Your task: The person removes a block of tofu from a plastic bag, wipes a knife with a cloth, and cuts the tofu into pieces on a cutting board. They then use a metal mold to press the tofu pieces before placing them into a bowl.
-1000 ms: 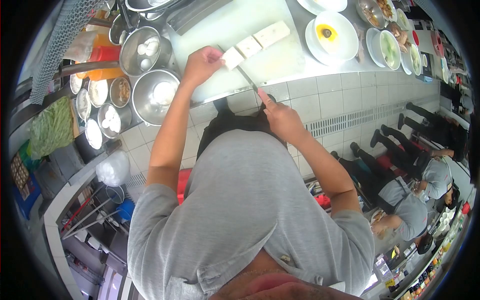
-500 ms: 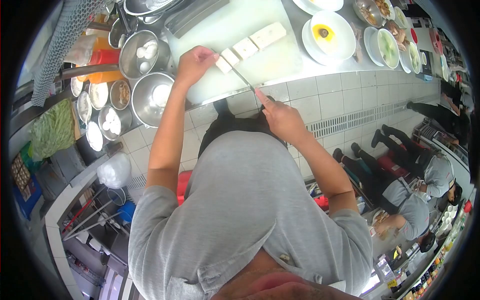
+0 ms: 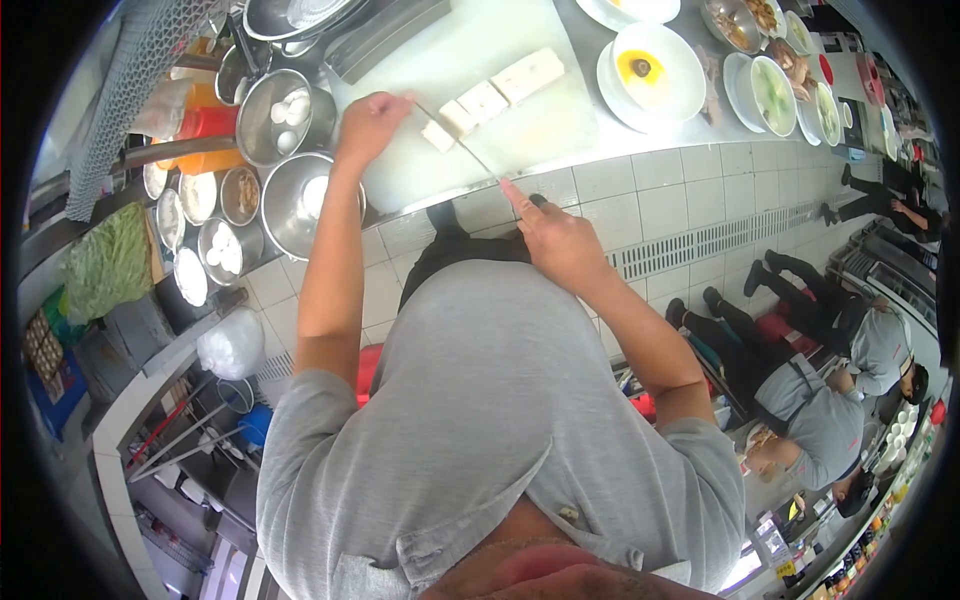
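Observation:
My right hand (image 3: 562,238) is closed round the handle of a thin knife (image 3: 470,152), index finger stretched toward the blade. The blade slants up-left over a pale cutting board (image 3: 560,110). At its tip, the fingers of my left hand (image 3: 368,125) are pinched together on the blade's end. A small white block piece (image 3: 437,136) lies on the near-left side of the blade. On the other side, more white pieces (image 3: 483,101) and a longer white block (image 3: 528,75) form a slanting row.
Steel bowls, one with eggs (image 3: 290,108), stand left of the board, beside small containers (image 3: 240,192). A white bowl with yellow liquid (image 3: 643,75) sits on the right, with further bowls (image 3: 772,95) beyond. A long metal container (image 3: 385,38) lies behind. Co-workers (image 3: 815,415) are at lower right.
My left hand and the knife have moved left. The small end piece now lies apart from the row, with the blade between them. Some co-workers at right have shifted.

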`<state>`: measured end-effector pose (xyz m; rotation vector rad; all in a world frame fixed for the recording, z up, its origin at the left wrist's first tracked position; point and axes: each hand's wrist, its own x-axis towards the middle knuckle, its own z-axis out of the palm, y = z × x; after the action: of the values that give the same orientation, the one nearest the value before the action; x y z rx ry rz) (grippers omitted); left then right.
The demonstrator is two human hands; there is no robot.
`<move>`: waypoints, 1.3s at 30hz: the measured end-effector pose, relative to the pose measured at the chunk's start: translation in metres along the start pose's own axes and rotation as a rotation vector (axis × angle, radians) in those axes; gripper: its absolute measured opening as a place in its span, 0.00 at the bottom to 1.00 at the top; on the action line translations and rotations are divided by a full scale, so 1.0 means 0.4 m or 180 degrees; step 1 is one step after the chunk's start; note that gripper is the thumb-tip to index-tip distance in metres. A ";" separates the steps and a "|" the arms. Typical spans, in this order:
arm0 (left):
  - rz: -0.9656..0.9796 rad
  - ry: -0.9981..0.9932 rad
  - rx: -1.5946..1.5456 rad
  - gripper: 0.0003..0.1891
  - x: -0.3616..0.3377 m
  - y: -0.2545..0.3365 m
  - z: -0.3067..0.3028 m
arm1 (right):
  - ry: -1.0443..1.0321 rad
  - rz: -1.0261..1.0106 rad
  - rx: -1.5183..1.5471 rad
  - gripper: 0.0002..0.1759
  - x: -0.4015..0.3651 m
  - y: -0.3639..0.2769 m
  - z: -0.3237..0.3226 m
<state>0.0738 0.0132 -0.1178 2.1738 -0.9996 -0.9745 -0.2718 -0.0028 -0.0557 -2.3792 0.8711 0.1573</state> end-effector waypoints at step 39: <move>0.0130 -0.0590 -0.0820 0.18 0.119 0.065 0.133 | 0.0439 -0.0167 -0.0280 0.41 0.001 0.097 -0.067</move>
<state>0.0432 -0.0493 -0.1486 1.8720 -0.9396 -1.2304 -0.2980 -0.0419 -0.0532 -2.5164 0.8804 0.0107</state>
